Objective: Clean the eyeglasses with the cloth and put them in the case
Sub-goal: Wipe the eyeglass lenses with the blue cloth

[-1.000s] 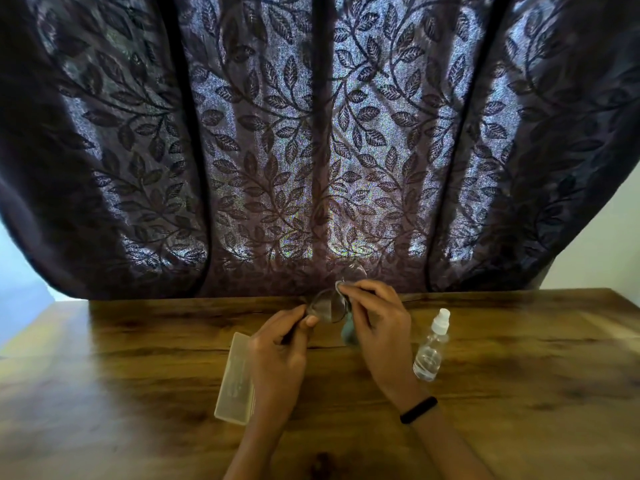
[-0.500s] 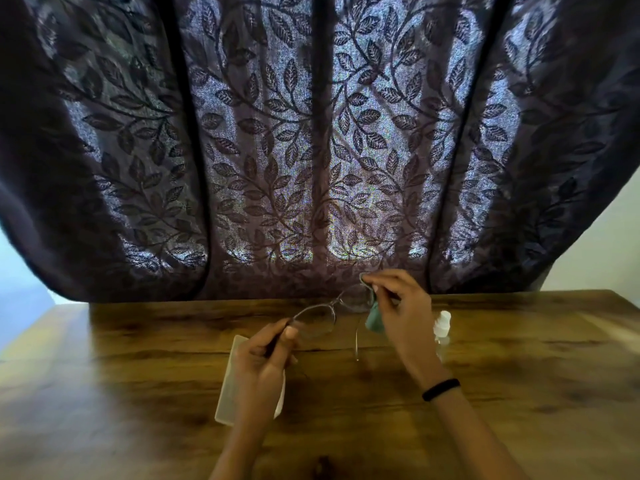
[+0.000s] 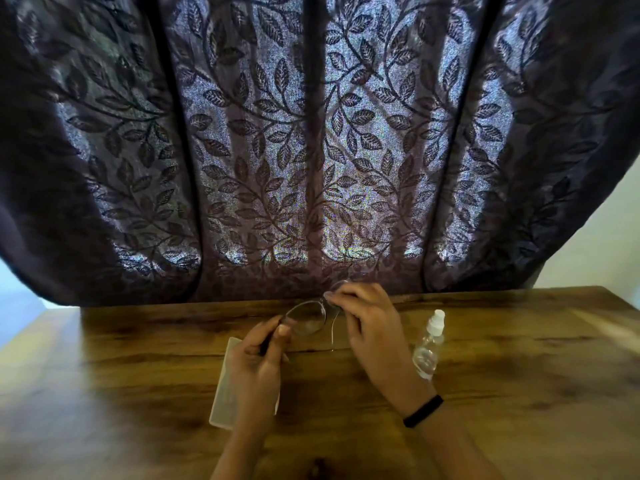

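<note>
The left hand (image 3: 258, 367), fingers curled, pinches one end of the thin wire-rimmed eyeglasses (image 3: 306, 319), held above the grained wooden bench (image 3: 519, 375). The right hand (image 3: 372, 327) pinches the frame by the farther lens. One translucent oblong plastic case (image 3: 223, 389) lies partly hidden by the left hand. One clear spray bottle (image 3: 427, 355) sits to the right.

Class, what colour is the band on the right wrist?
The wristband is black, clearest in the head view.
</note>
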Action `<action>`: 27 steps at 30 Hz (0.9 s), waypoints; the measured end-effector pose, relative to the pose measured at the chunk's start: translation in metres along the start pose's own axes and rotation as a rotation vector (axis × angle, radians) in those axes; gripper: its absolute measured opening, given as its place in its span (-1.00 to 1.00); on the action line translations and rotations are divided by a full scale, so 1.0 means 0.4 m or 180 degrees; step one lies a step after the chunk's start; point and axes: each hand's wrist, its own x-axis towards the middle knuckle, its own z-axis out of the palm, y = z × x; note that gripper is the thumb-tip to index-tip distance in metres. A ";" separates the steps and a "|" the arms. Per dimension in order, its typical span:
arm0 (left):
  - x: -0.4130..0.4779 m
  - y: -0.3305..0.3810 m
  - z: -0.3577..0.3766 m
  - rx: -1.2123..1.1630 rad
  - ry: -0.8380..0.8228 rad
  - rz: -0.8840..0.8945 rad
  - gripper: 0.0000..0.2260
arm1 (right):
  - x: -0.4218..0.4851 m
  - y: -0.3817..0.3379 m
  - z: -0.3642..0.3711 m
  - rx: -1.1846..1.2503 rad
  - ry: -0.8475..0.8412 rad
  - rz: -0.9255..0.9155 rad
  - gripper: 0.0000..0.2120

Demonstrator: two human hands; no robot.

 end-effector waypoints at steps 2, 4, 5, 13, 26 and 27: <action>0.000 0.002 -0.002 -0.0015 -0.0062 0.0002 -0.86 | 0.001 0.003 -0.002 -0.0027 -0.0038 0.0000 -0.67; 0.000 0.003 -0.007 -0.0008 -0.0116 0.0007 -0.86 | 0.010 0.019 -0.008 -0.0060 -0.0061 0.0123 -0.65; 0.000 0.003 -0.008 -0.0003 -0.0124 0.0011 -0.87 | 0.016 0.029 -0.012 -0.0069 -0.0058 0.0205 -0.65; 0.001 -0.005 -0.002 0.0031 -0.0158 0.0003 -0.86 | 0.046 0.062 -0.013 0.0038 0.0129 0.0551 -0.70; 0.004 0.000 0.000 0.0063 -0.0057 -0.0021 -0.84 | -0.020 0.004 -0.003 -0.0093 -0.0017 0.0027 -0.68; 0.005 -0.002 -0.002 0.0087 -0.0060 -0.0008 -0.85 | -0.029 0.007 -0.005 -0.0106 -0.0003 -0.0014 -0.67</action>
